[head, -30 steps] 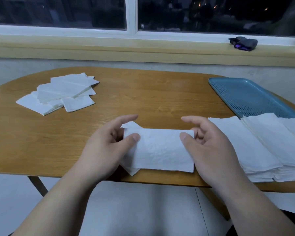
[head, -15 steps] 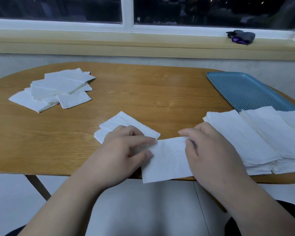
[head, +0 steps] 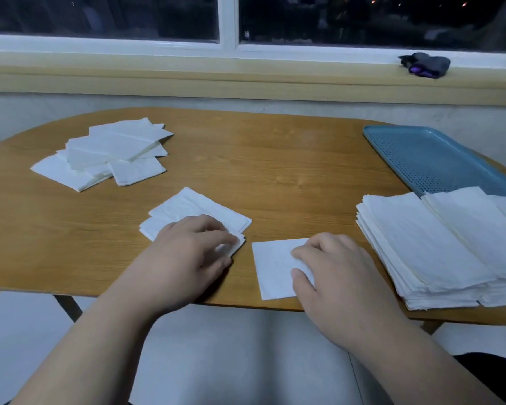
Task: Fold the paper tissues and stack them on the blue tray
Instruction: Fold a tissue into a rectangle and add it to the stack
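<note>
Item one, far left on the table (head: 275, 171): far pile (head: 108, 153), folded tissues heaped loosely, untouched. Item two, nearer centre: small pile (head: 199, 209), a few folded squares, corners not aligned. Item three: my left hand (head: 187, 255), palm down on the near corner of the small pile, fingers loosely bent and resting on it, gripping nothing. Item four, just right of that and apart from it: the tissue (head: 272, 267), now a small square flat at the table's near edge. Item five: my right hand (head: 333, 273), fingertips and thumb pressing the tissue's right side to the wood; it presses, it does not clasp. Item six: stack (head: 421, 244), unfolded tissues, thick, at the right edge. Item seven, behind the stack: blue tray (head: 438, 159), its near end hidden by the stack, no folded tissue on the part I can see. Item eight, on the sill: a dark object (head: 425, 65), not part of the work. Step in hand, as I judge it: setting the last crease of this tissue. The next move calls for lifting the square without springing the fold and laying it squarely on a pile; the piles must yet go to the tray. Change noted: a second ago the tissue was a long strip held between both hands; half a second ago it was half that length with both hands on it; now it is shorter again, and my left hand has left it for the small pile.
</note>
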A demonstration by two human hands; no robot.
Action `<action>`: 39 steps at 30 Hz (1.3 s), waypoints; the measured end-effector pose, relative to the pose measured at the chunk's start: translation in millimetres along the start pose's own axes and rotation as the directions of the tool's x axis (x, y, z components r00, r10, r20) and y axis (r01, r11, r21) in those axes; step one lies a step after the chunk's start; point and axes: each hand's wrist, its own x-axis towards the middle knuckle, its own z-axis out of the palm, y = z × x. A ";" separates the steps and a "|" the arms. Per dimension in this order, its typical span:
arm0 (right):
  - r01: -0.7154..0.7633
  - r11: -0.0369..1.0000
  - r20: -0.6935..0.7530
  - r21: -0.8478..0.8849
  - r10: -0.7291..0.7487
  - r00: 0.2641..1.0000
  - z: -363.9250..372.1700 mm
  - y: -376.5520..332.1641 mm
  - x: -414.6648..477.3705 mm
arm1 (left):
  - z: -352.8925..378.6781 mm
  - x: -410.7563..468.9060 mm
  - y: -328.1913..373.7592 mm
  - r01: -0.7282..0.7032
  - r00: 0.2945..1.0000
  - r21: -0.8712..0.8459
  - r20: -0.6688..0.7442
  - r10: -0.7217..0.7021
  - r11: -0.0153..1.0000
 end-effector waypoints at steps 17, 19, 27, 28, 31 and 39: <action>0.033 0.993 0.017 0.114 -0.035 0.999 2.0 -80.9 87.4 | -38.1 -13.6 -36.1 0.249 0.944 -0.203 -0.167 -0.284 0.947; -0.015 0.987 0.055 0.159 0.006 0.998 7.6 -88.4 101.4 | -42.5 -15.1 -37.2 0.252 0.940 -0.224 -0.173 -0.293 0.941; -0.100 0.964 0.035 0.248 0.095 0.995 17.2 -98.2 120.9 | -51.7 -19.8 -48.9 0.288 0.922 -0.303 -0.168 -0.348 0.909; -0.084 0.962 0.000 0.259 0.087 0.996 15.7 -99.1 120.6 | -52.2 -19.9 -49.9 0.289 0.918 -0.308 -0.177 -0.354 0.906; 0.022 0.948 -0.111 0.317 0.014 0.994 1.9 -101.0 114.1 | -54.4 -18.7 -51.1 0.279 0.904 -0.336 -0.223 -0.364 0.899; 0.217 0.757 -0.272 0.616 -0.054 0.961 -56.8 -80.9 61.2 | -54.1 -17.8 -39.0 0.136 0.925 -0.498 -0.245 -0.289 0.857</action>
